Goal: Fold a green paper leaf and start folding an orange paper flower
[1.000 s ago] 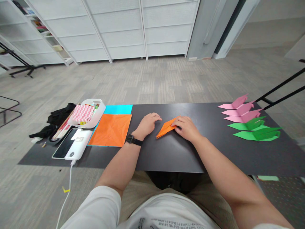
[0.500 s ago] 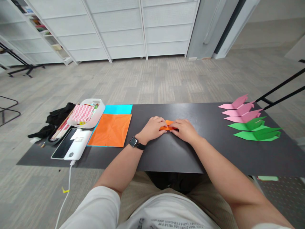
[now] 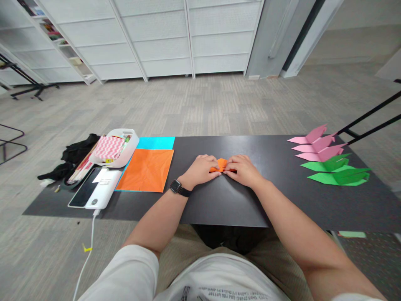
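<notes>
A small folded piece of orange paper (image 3: 222,163) lies on the dark table, partly covered by my fingers. My left hand (image 3: 205,168) is closed on its left side, thumb and fingertips pressed to the paper. From the right, my right hand (image 3: 242,169) pinches the other side, its fingers curled. The two hands' fingertips nearly meet at the paper's near edge. Flat sheets of orange paper (image 3: 145,170) rest left of my left hand, over blue paper (image 3: 156,143).
Pink folded paper birds (image 3: 321,146) and green ones (image 3: 338,173) stand in a row at the right. At the left are a white basket (image 3: 134,144), a phone (image 3: 86,190), a white power bank (image 3: 103,192) with its cable (image 3: 90,242), and black cloth (image 3: 78,148).
My fingertips have shifted slightly on the orange paper, and more of its far middle part shows between the hands. The other things stay in place.
</notes>
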Demonstrator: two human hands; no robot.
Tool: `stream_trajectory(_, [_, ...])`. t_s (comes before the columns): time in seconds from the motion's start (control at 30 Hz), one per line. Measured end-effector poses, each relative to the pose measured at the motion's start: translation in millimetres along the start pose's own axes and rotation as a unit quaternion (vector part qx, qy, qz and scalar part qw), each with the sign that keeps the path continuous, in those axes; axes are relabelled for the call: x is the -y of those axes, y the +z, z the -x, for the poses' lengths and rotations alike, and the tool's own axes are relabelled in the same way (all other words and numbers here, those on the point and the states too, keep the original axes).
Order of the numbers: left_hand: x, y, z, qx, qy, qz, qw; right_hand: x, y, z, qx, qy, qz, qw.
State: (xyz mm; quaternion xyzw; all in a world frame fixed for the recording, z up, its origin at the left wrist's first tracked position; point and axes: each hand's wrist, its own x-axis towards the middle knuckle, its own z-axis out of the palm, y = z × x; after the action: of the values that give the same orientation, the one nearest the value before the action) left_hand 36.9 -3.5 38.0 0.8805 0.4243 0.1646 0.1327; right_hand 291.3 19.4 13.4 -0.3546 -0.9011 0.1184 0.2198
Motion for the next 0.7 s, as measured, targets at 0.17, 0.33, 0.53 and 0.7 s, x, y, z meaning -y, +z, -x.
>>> stream_trajectory(0.17, [-2.8, -0.9, -1.4, 0.017, -0.024, 0.003, 1.000, 2.9, -4.8, -1.3, 0.014, 0.010, -0.021, 1.000])
stream_trajectory(0.33, [-1.6, 2.9, -4.0, 0.020, -0.046, 0.005, 0.999, 1.9, -1.9, -3.3, 0.010, 0.024, -0.014, 1.000])
stream_trajectory(0.53, [1.8, 9.6, -6.3, 0.005, -0.048, 0.002, 0.999, 0.2, 3.3, -3.7, -0.002, 0.039, 0.009, 0.999])
stream_trajectory(0.7, [3.5, 10.8, -6.9, 0.004, -0.047, 0.001, 0.999, -0.5, 4.8, -4.0, -0.002, 0.041, 0.018, 0.999])
